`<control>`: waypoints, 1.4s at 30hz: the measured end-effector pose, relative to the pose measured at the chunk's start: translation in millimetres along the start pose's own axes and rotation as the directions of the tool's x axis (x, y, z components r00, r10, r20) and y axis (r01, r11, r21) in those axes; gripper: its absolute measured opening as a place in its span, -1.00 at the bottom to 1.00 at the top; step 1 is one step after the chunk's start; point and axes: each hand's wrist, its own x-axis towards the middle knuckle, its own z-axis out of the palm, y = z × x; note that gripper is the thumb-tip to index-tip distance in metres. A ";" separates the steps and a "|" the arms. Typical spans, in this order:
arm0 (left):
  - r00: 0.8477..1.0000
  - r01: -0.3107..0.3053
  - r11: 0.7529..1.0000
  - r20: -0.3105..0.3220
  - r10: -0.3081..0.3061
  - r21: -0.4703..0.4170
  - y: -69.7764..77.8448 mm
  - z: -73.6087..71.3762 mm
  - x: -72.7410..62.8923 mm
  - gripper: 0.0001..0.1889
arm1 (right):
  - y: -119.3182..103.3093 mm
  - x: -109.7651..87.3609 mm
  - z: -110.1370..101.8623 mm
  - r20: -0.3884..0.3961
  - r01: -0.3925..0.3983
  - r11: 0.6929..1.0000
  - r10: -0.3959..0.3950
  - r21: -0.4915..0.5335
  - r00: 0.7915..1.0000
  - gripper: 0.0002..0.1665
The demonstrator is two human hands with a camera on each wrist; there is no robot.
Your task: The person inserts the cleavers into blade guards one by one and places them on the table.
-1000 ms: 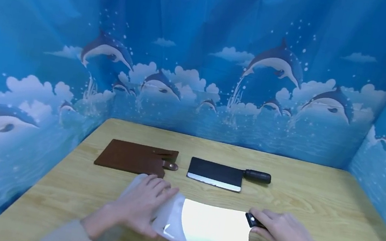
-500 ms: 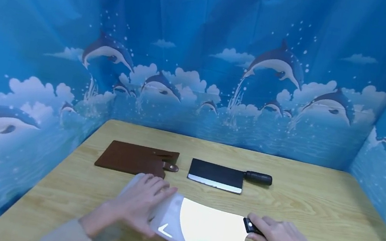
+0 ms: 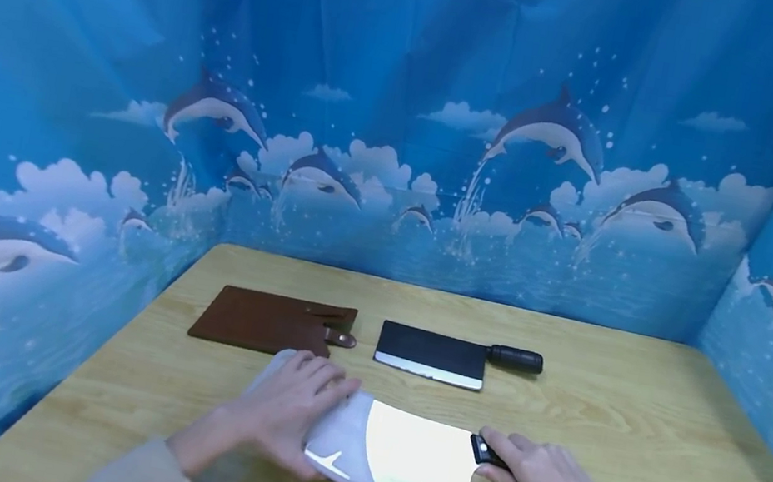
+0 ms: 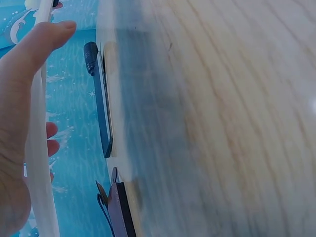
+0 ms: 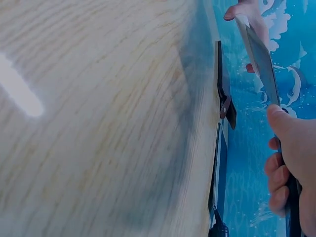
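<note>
Head view: the person's left hand (image 3: pixel 294 416) holds a whitish, translucent sheath (image 3: pixel 347 441), thumb on the near side and the other fingers over its far side, pinching it between them. The right hand (image 3: pixel 542 480) has its fingers wrapped round the black handle of a bright-bladed cleaver (image 3: pixel 420 459), the thumb lying near where the blade begins. The blade spans the gap between the two hands' fingers, its end away from the handle covered by the sheath. Both wrist views show cleaver and sheath held above the desk (image 3: pixel 629 431), apart from its surface. Just beyond the left fingers a brown case (image 3: pixel 268 320) with a strap and round snap lies flat. Beyond the gap between the hands lies a dark cleaver (image 3: pixel 431 351), its black handle pointing to the right fingers' side, its bright edge toward the fingers.
</note>
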 end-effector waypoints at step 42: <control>0.997 0.073 0.995 0.022 -0.074 0.061 21.7 -4.4 39.0 0.11 | -20.2 40.6 19.5 0.029 -0.167 0.986 0.167 0.007 0.986 -0.65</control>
